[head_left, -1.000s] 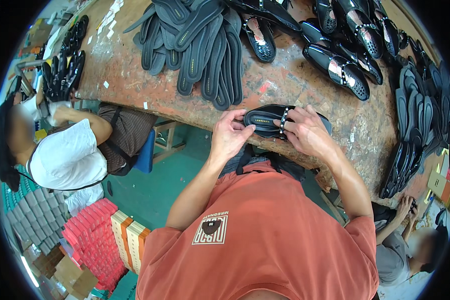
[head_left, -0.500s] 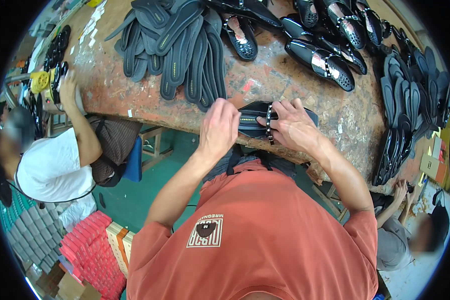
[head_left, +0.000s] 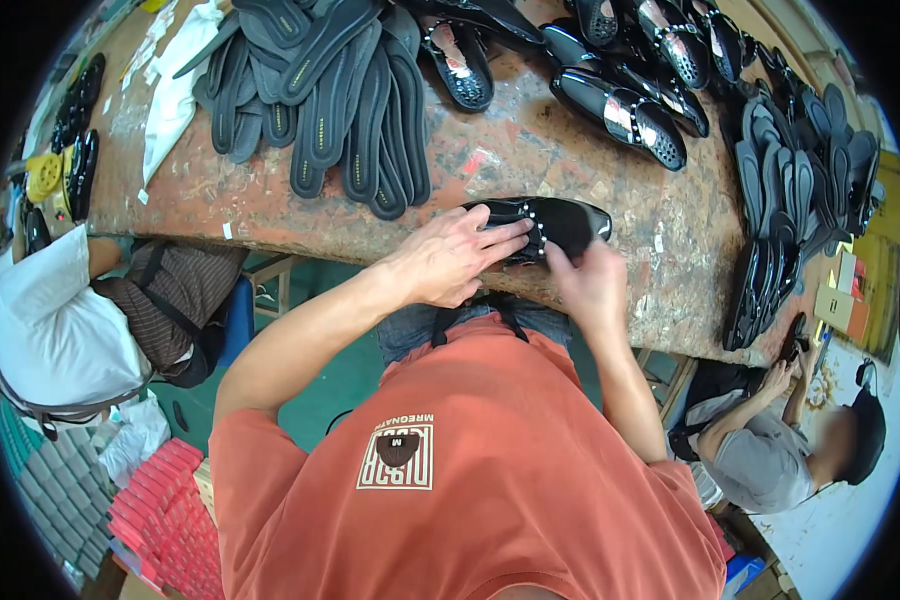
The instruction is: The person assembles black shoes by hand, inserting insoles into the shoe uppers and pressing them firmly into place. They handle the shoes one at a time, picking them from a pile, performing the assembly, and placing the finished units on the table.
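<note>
A black glossy shoe with a studded strap lies on its sole at the bench's near edge, toe to the right. My left hand holds its heel end, with fingers stretched across the opening as far as the strap. At the near side of the toe, my right hand has its thumb near the strap and its other fingers curled, slightly blurred, against the upper. Most of the insole is hidden by my left hand. Beyond the shoe lies a heap of dark grey insoles.
Several finished-looking black shoes lie at the far side. More insoles and stacked black shoes stand on the right. A person in white sits left; another in grey works at right. Red stacked pieces stand lower left.
My left hand has come right, onto the shoe's opening. My right hand has left the strap and drawn back to the toe's near side. The person at left has leaned away.
</note>
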A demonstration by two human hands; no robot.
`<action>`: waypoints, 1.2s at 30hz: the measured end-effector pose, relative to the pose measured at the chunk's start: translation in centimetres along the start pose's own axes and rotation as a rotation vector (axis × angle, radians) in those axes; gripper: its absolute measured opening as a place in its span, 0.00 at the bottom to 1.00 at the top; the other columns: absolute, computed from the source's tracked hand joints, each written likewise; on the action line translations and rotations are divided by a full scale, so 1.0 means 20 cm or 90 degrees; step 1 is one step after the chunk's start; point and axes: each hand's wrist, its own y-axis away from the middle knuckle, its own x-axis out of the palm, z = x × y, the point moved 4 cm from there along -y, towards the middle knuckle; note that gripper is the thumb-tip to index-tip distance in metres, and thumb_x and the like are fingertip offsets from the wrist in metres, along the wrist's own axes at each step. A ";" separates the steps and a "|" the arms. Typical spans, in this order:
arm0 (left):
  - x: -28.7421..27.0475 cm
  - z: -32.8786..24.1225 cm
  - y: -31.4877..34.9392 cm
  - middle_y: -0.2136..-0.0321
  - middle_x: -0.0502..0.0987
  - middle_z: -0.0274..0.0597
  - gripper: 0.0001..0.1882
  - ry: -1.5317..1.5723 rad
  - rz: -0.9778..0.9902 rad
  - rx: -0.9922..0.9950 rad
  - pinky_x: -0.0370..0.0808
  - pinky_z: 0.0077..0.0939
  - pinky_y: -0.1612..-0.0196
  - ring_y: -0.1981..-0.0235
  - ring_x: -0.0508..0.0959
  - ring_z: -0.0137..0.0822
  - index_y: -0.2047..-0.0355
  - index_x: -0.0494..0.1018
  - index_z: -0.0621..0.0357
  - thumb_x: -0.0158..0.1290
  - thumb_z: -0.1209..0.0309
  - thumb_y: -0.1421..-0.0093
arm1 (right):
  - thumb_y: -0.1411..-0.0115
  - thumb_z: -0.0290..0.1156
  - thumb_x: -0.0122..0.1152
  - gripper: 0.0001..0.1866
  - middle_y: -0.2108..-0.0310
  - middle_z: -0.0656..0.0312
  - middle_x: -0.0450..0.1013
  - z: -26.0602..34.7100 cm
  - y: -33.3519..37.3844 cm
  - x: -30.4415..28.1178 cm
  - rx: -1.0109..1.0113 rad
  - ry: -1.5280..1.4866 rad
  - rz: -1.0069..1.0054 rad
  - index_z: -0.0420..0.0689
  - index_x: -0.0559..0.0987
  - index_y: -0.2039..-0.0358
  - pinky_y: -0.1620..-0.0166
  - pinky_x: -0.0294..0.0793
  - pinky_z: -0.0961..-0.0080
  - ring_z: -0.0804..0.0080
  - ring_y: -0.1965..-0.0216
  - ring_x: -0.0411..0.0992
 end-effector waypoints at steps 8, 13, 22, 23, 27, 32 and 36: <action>0.01 -0.03 -0.05 0.34 0.73 0.36 0.45 -0.043 0.002 -0.032 0.82 0.39 0.50 0.48 0.75 0.45 0.31 0.70 0.55 0.67 0.65 0.52 | 0.43 0.30 0.71 0.14 0.69 0.59 0.77 0.20 0.01 0.00 -0.327 0.324 -0.082 0.43 0.77 0.59 0.64 0.75 0.64 0.60 0.65 0.77; 0.04 -0.01 -0.05 0.36 0.73 0.42 0.44 -0.013 -0.007 -0.044 0.81 0.42 0.50 0.46 0.74 0.49 0.35 0.71 0.61 0.69 0.63 0.56 | 0.43 0.25 0.66 0.12 0.71 0.60 0.74 0.14 0.03 0.10 -0.410 0.269 -0.141 0.39 0.83 0.57 0.64 0.73 0.64 0.62 0.67 0.76; -0.06 -0.02 0.03 0.26 0.65 0.49 0.46 -0.084 -0.010 0.153 0.59 0.44 0.21 0.23 0.61 0.48 0.31 0.66 0.70 0.69 0.66 0.49 | 0.42 0.38 0.73 0.19 0.47 0.53 0.76 0.06 -0.12 -0.14 -0.528 0.119 0.100 0.40 0.86 0.53 0.41 0.69 0.54 0.53 0.41 0.71; -0.03 0.00 0.02 0.25 0.63 0.49 0.45 -0.066 0.044 0.163 0.50 0.45 0.18 0.20 0.55 0.45 0.32 0.68 0.70 0.68 0.66 0.50 | 0.45 0.45 0.78 0.34 0.33 0.49 0.68 -0.05 -0.15 -0.15 -0.528 0.165 0.105 0.43 0.81 0.40 0.30 0.64 0.48 0.45 0.30 0.63; 0.03 -0.01 -0.15 0.25 0.62 0.56 0.56 0.006 0.115 0.183 0.54 0.46 0.19 0.22 0.60 0.46 0.26 0.59 0.70 0.68 0.59 0.53 | 0.55 0.52 0.84 0.63 0.27 0.46 0.61 -0.23 -0.25 -0.04 -0.455 0.089 0.138 0.45 0.60 0.23 0.21 0.53 0.43 0.40 0.23 0.54; 0.01 -0.07 -0.22 0.26 0.64 0.59 0.54 0.033 0.078 0.158 0.65 0.42 0.26 0.29 0.70 0.47 0.28 0.61 0.71 0.65 0.59 0.54 | 0.53 0.54 0.83 0.63 0.28 0.42 0.63 -0.28 -0.30 -0.06 -0.449 0.021 0.164 0.39 0.60 0.23 0.22 0.56 0.45 0.40 0.25 0.58; -0.04 -0.04 -0.16 0.32 0.70 0.64 0.52 -0.014 0.033 0.167 0.63 0.45 0.24 0.32 0.71 0.55 0.31 0.64 0.74 0.64 0.58 0.55 | 0.52 0.55 0.83 0.63 0.28 0.41 0.63 -0.28 -0.30 -0.03 -0.441 0.010 0.156 0.39 0.60 0.24 0.23 0.56 0.46 0.39 0.26 0.59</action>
